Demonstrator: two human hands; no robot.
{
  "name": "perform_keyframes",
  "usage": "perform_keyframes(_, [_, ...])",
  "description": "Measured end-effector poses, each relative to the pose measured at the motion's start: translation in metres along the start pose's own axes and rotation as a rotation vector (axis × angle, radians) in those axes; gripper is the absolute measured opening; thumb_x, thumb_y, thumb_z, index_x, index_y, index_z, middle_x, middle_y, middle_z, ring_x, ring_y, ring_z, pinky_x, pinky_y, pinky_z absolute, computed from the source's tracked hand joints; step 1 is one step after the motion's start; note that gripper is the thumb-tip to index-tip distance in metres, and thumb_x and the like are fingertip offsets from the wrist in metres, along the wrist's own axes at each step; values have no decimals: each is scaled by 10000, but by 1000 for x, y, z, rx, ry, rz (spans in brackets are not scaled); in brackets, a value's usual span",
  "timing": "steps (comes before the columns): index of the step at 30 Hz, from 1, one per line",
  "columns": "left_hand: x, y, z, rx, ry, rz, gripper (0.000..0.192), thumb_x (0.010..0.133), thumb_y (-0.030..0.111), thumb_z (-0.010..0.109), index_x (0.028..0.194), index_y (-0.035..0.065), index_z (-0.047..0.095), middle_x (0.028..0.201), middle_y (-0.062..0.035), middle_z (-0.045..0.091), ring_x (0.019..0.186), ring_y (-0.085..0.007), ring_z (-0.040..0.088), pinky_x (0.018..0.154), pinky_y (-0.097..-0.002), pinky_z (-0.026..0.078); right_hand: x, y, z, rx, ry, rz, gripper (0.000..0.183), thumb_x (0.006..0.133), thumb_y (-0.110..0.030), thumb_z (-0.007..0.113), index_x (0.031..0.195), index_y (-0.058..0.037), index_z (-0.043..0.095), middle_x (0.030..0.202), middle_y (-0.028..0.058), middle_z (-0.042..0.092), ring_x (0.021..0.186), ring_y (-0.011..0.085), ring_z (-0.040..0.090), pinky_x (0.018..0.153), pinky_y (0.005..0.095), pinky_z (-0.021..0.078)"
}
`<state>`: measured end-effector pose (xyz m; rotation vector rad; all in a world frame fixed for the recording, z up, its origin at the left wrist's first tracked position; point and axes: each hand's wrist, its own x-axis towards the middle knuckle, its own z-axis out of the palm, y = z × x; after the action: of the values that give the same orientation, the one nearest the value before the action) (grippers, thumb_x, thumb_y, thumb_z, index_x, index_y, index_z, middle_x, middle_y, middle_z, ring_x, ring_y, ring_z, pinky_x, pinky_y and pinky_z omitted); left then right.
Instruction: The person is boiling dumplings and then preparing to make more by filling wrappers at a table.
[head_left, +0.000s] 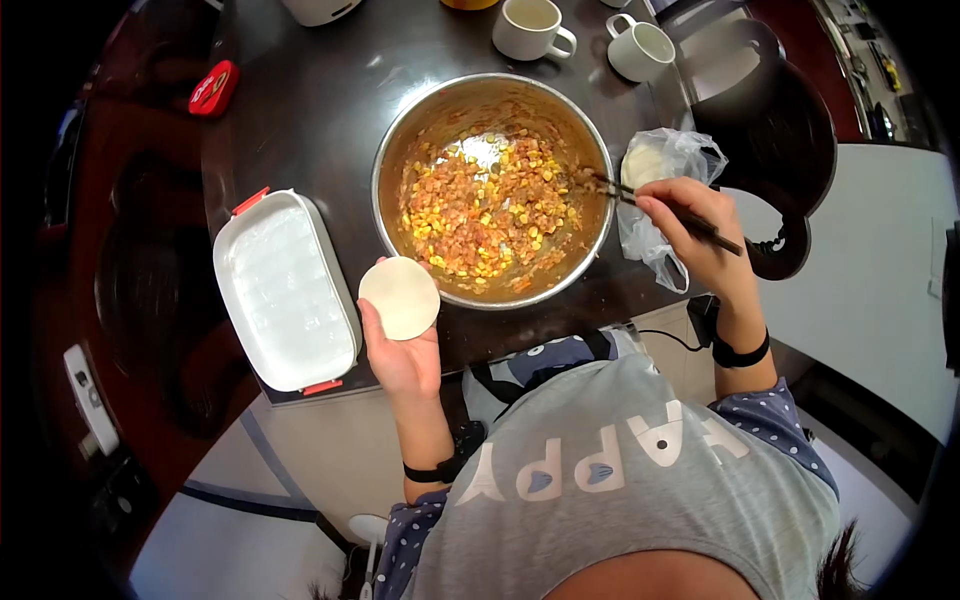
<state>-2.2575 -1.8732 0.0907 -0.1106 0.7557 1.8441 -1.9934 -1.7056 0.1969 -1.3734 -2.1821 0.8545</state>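
On my left hand (405, 360) lies a round, flat dough wrapper (399, 298), with my thumb at its left edge, just off the near-left rim of a large metal bowl (491, 303). The bowl holds a minced filling with corn kernels (480, 206). My right hand (701, 229) grips dark chopsticks (705, 229) over the bowl's right rim, their tips by the filling stuck to the inner wall. Under and beyond that hand, a clear plastic bag (652, 244) with a stack of pale wrappers (643, 163) rests on the table. What my left fingers do beneath the wrapper is mostly hidden.
A white rectangular dish (346, 300) with red clips stands left of my left hand. Two white mugs (525, 30) (640, 51) stand beyond the bowl. A red container (214, 88) sits at the table's far left. A dark chair (780, 142) is at the right.
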Motion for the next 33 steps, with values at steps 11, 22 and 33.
perform_keyframes(11, [8, -2, -5, -176, 34, -107, 478, 1029, 323, 351, 1370, -12, 371, 1361, -164, 473, 1267, -280, 464, 1063, -411, 407, -24, -29, 126, 217, 24, -231, 78, 846, -59, 661, 914, -22, 657, 805, 150, 638, 657, 285, 621, 559, 354, 481])
perform_keyframes(22, [7, -2, -8, -225, -46, -78, 479, 1037, 296, 302, 1400, -14, 332, 1408, -207, 416, 1323, -326, 394, 1105, -460, 355, 29, 33, 67, 38, -219, -301, 112, 843, -130, 684, 880, -26, 703, 803, 134, 678, 706, 257, 665, 622, 324, 520])
perform_keyframes(33, [9, -3, -3, -176, -20, -89, 482, 1037, 296, 300, 1406, -14, 318, 1411, -248, 389, 1320, -356, 385, 1108, -468, 347, 6, 1, 89, 148, -310, -360, 87, 864, -79, 637, 910, -26, 688, 809, 152, 668, 698, 267, 658, 625, 331, 516])
